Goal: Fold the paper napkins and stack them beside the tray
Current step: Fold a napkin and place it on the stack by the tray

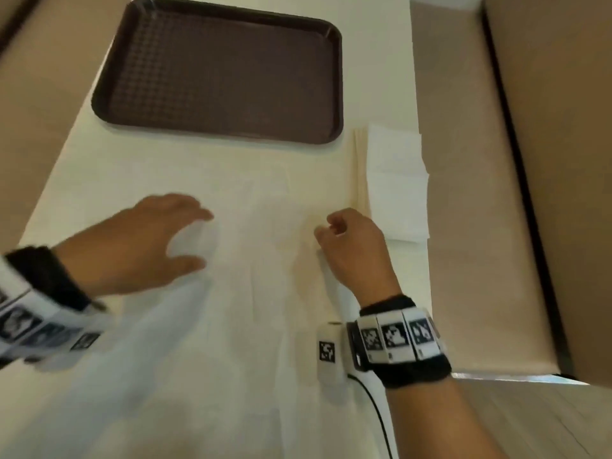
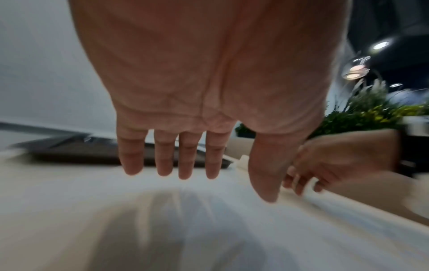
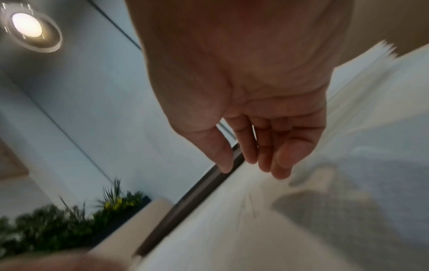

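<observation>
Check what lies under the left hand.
An unfolded white napkin lies flat on the table under the left hand, whose fingers are spread. The patch beneath the palm is covered.

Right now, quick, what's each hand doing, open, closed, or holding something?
Left hand: open, fingers spread straight, holding nothing, over the unfolded napkin.
Right hand: open, fingers loosely curled, holding nothing, beside the napkin stack.

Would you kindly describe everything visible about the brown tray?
The tray is a dark brown rectangle with rounded corners and a raised rim, seemingly plastic, its floor textured in a fine grid. It lies flat and empty on the pale table, at the far side. Nothing touches it: the napkins lie just off its near right corner, and both hands are nearer the person, well clear.
</observation>
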Action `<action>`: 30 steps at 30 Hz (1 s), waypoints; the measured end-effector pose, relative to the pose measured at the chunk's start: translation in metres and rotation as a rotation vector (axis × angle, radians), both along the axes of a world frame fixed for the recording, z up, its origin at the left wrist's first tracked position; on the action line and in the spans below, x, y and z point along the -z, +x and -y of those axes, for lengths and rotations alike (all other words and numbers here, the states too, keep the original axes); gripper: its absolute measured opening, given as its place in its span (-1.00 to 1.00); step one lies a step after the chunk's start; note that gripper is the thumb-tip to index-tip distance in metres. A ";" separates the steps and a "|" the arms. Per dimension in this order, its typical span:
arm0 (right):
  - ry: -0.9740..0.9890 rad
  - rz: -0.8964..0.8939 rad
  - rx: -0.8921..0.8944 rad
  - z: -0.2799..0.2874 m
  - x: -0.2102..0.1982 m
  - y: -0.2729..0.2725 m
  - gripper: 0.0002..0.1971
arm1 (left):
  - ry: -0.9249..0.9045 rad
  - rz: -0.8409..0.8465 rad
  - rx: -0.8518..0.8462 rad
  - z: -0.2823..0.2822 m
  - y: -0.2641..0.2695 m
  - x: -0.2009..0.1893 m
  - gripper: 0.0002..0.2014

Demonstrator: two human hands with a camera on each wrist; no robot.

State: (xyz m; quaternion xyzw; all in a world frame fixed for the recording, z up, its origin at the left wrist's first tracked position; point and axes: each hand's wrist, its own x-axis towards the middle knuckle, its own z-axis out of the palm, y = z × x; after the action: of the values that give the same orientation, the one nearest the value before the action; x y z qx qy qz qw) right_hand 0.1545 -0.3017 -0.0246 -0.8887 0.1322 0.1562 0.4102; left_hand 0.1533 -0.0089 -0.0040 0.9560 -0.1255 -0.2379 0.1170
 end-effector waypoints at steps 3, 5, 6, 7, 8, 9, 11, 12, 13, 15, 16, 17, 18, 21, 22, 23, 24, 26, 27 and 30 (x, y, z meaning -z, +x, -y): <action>-0.104 0.014 -0.044 -0.019 0.013 0.024 -0.52 | -0.001 -0.083 -0.018 -0.037 -0.039 0.030 -0.20; -0.155 0.019 -0.057 -0.027 0.019 0.035 -0.49 | -0.032 -0.065 -0.032 -0.044 -0.055 0.043 -0.12; -0.174 0.016 -0.065 -0.033 0.022 0.038 -0.49 | -0.057 -0.044 -0.046 -0.047 -0.060 0.046 -0.09; -0.191 0.011 -0.070 -0.039 0.023 0.041 -0.50 | -0.087 -0.023 -0.058 -0.047 -0.062 0.047 -0.07; -0.204 0.008 -0.075 -0.044 0.024 0.043 -0.52 | -0.121 -0.006 -0.070 -0.046 -0.064 0.047 -0.05; -0.211 0.004 -0.079 -0.049 0.025 0.044 -0.54 | -0.155 0.003 -0.092 -0.044 -0.065 0.046 -0.03; -0.215 -0.003 -0.084 -0.058 0.025 0.046 -0.58 | -0.201 0.016 -0.156 -0.042 -0.061 0.043 -0.03; -0.220 -0.002 -0.083 -0.062 0.024 0.047 -0.60 | -0.221 0.025 -0.197 -0.040 -0.057 0.040 -0.05; -0.225 0.002 -0.078 -0.065 0.024 0.047 -0.62 | -0.243 0.032 -0.238 -0.039 -0.053 0.038 -0.09; -0.226 0.019 -0.058 -0.069 0.022 0.045 -0.67 | -0.273 0.019 -0.284 -0.038 -0.046 0.035 -0.19; -0.221 0.030 -0.046 -0.070 0.020 0.042 -0.67 | -0.266 0.004 -0.280 -0.039 -0.043 0.034 -0.27; -0.214 0.046 -0.032 -0.070 0.018 0.038 -0.68 | -0.250 -0.008 -0.264 -0.039 -0.040 0.034 -0.36; -0.211 0.072 -0.017 -0.070 0.015 0.033 -0.67 | -0.237 -0.013 -0.248 -0.040 -0.037 0.034 -0.45; -0.168 0.175 0.020 -0.073 0.008 0.007 -0.67 | -0.237 -0.021 -0.242 -0.041 -0.034 0.034 -0.67; -0.142 0.198 0.014 -0.076 0.007 -0.004 -0.69 | -0.247 -0.013 -0.247 -0.042 -0.035 0.034 -0.74; -0.127 0.218 -0.006 -0.079 0.006 -0.016 -0.70 | -0.257 0.005 -0.250 -0.043 -0.035 0.035 -0.79; -0.119 0.236 -0.031 -0.083 0.005 -0.026 -0.71 | -0.269 0.027 -0.249 -0.044 -0.036 0.036 -0.83; -0.090 0.261 -0.093 -0.090 0.005 -0.043 -0.72 | -0.293 0.065 -0.236 -0.045 -0.039 0.037 -0.88; -0.063 0.251 -0.129 -0.095 0.005 -0.049 -0.73 | -0.305 0.079 -0.224 -0.045 -0.040 0.037 -0.90; 0.033 0.169 -0.222 -0.107 0.006 -0.062 -0.72 | -0.347 0.108 -0.207 -0.047 -0.042 0.035 -0.96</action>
State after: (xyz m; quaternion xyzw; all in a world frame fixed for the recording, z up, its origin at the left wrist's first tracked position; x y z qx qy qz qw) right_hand 0.0929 -0.1942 -0.0304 -0.9010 -0.0045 0.1273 0.4147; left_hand 0.1110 0.0383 -0.0393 0.9407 -0.0717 -0.1475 0.2970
